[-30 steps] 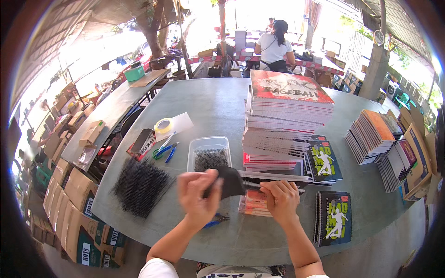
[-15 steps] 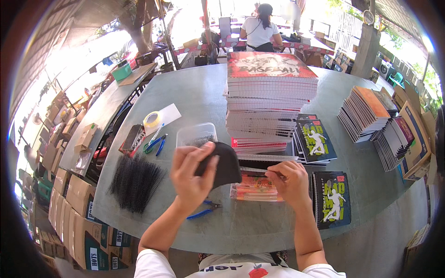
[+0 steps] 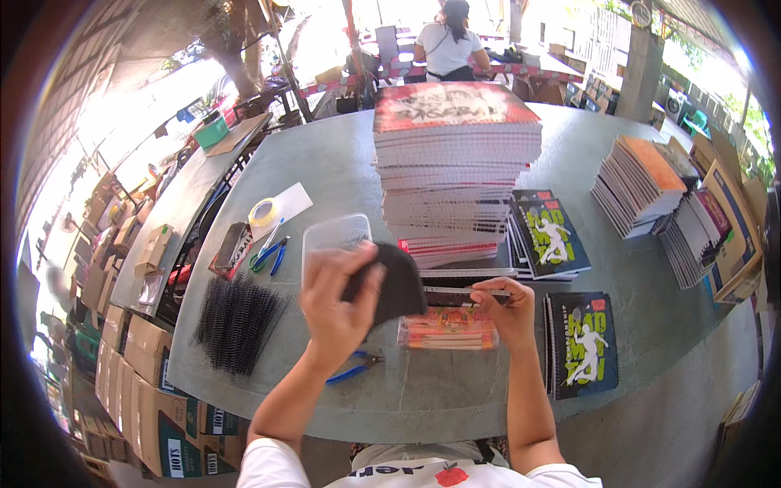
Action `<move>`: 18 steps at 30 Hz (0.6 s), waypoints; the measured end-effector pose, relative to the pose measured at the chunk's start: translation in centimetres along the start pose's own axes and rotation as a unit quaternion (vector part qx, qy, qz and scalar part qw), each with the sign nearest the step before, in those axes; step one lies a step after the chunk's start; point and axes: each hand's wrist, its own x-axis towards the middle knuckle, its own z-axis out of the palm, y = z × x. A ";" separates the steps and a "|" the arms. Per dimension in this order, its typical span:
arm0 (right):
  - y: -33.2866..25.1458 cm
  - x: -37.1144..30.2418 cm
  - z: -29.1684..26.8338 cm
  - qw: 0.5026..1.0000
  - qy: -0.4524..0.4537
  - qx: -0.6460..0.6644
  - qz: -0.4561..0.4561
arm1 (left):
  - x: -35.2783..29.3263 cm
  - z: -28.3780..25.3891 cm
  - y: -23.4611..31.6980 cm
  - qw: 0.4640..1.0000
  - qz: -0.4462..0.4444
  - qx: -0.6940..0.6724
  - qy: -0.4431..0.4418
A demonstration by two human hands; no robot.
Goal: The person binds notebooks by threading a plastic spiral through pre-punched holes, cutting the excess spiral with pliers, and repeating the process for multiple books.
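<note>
My left hand (image 3: pixel 338 305), slightly blurred, is closed on a curved black sheet (image 3: pixel 397 281) that looks like a bent notebook cover. My right hand (image 3: pixel 508 313) pinches the right end of a thin dark notebook edge (image 3: pixel 451 291) running from behind the black sheet. Whether both belong to one notebook is hard to tell. Below the hands lies a clear packet with orange-pink contents (image 3: pixel 447 329). A clear plastic tub (image 3: pixel 335 232) stands behind my left hand, and blue-handled cutters (image 3: pixel 354 370) lie near its wrist. Black spiral notebooks (image 3: pixel 586 350) are right of my right hand.
A tall stack of spiral notebooks (image 3: pixel 451 163) rises beyond my hands. On the left lie black plastic coils (image 3: pixel 240 325), pliers (image 3: pixel 272 256) and a tape roll (image 3: pixel 263 213). More notebooks (image 3: pixel 639 187) stand at the right. A person (image 3: pixel 447 45) works at a far table.
My view has shifted slightly. My left hand still holds the black sheet; my right hand has moved slightly rightward, its fingers still pinched on the edge, which shows more of its length.
</note>
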 end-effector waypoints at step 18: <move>0.3 -0.2 0.0 0.999 -0.003 0.038 0.017 | -2.7 4.2 2.9 0.982 -0.105 -0.091 -0.125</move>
